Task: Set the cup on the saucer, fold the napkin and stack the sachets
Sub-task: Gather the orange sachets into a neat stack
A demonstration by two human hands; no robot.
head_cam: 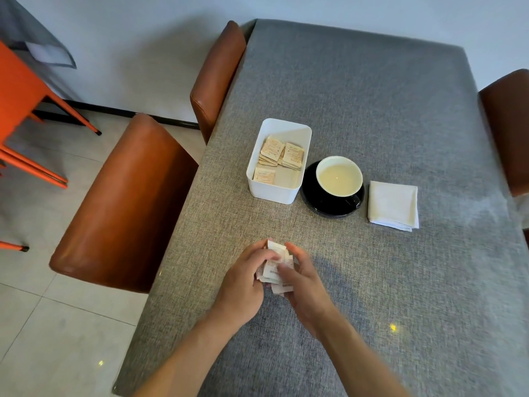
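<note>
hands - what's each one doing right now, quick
Left hand: closed on the sachets.
Right hand: closed on the same sachets.

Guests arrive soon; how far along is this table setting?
Done: the white-lined black cup sits on the black saucer; the white cloth napkin lies folded. In hand: both hands, left and right, gather loose paper sachets. Left: stacking them in the white plastic box.

2 bare forearms enter from bottom edge, no sleeves in view. Left hand (243,285) and right hand (303,290) bare: no gloves, rings, watch or wristband visible. Fingertips slightly motion-blurred; nails indistinct.
</note>
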